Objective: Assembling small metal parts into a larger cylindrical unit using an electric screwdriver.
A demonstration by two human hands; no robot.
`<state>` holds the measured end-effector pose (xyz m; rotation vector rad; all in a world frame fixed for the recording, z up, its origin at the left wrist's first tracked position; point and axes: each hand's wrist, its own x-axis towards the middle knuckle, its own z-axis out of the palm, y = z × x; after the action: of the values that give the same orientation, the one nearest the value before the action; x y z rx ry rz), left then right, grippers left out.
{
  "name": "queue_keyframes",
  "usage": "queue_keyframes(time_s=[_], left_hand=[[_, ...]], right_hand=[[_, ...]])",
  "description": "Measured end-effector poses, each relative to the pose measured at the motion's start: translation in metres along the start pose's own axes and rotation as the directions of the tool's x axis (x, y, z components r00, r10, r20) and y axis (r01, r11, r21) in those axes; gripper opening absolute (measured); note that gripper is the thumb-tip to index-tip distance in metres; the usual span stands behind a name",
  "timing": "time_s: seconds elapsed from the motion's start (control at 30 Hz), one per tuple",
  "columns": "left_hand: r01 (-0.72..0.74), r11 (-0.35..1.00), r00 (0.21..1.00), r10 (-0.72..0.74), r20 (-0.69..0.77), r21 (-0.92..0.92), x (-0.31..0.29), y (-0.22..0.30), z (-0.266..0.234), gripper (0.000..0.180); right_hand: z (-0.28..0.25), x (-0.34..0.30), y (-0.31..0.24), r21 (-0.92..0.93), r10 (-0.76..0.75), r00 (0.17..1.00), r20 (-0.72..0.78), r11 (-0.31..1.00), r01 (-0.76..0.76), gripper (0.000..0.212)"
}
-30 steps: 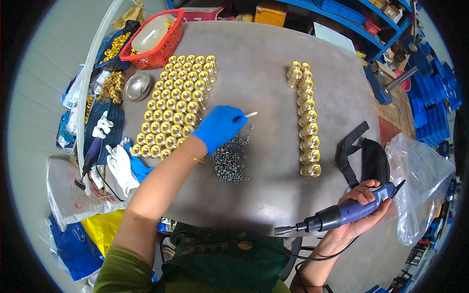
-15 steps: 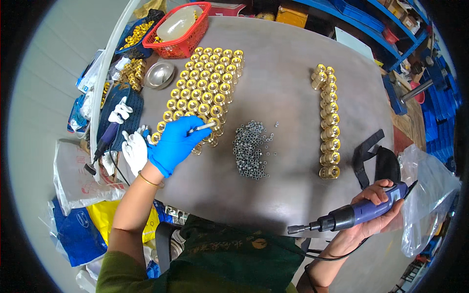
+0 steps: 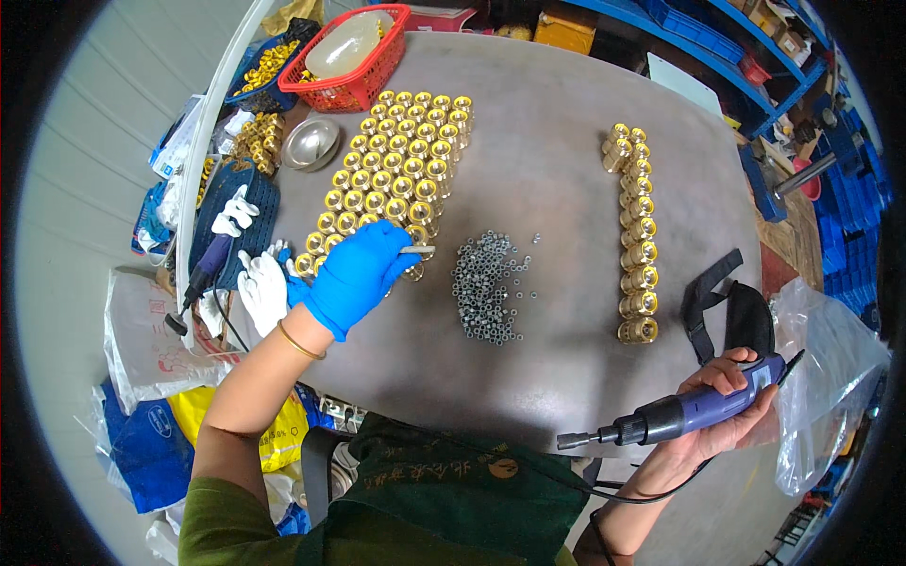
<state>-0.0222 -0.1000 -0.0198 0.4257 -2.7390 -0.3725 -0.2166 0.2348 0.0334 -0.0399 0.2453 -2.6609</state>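
My left hand (image 3: 354, 283), in a blue glove, is closed around a slim pale rod (image 3: 416, 249); its exact kind is not clear. It hovers over the near end of a block of upright brass fittings (image 3: 392, 170) and hides some of them. Just right of it lies a loose pile of small metal nuts (image 3: 486, 283). My bare right hand (image 3: 722, 375) grips a purple and black electric screwdriver (image 3: 698, 415) with a socket bit that points left, held in front of the table's near right edge.
A line of brass fittings (image 3: 640, 255) stands on the grey table (image 3: 547, 123). A red basket (image 3: 354, 90) and metal bowl (image 3: 311, 143) are far left. White gloves (image 3: 262, 292) and a second electric screwdriver (image 3: 209, 264) lie left. A black strap (image 3: 703, 302) is right.
My left hand has shifted slightly right, and the pale rod has turned from slanted to nearly level. The right hand and the electric screwdriver have hardly moved.
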Motion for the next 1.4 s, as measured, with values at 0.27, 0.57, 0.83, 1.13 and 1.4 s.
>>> queue_keyframes(time_s=[0.27,0.57,0.83,1.13,1.4], left_hand=[[0.048,0.998,0.991,-0.054,0.121,0.047,-0.007,0.003,-0.001,0.032],[-0.054,0.995,0.858,0.000,0.514,0.089,0.006,0.016,-0.016,0.040],[0.475,0.483,0.878,-0.201,0.435,-0.736,-0.029,0.090,0.008,0.029],[0.477,0.413,0.879,-0.206,0.431,-0.776,-0.031,0.145,0.013,0.029],[0.572,0.117,0.800,-0.299,0.520,-0.812,-0.026,0.153,0.021,0.029]], right_hand=[[0.000,0.000,0.002,0.001,-0.023,0.999,-0.025,1.000,0.023,0.042],[-0.001,0.003,0.005,0.016,0.015,0.999,0.029,1.000,-0.015,0.041],[0.003,0.002,0.009,-0.038,-0.155,0.988,0.003,0.987,0.155,0.041],[0.015,0.000,0.008,-0.063,-0.265,0.963,-0.036,0.963,0.263,0.043],[0.016,0.001,0.006,-0.151,-0.336,0.938,0.084,0.927,0.345,0.041]])
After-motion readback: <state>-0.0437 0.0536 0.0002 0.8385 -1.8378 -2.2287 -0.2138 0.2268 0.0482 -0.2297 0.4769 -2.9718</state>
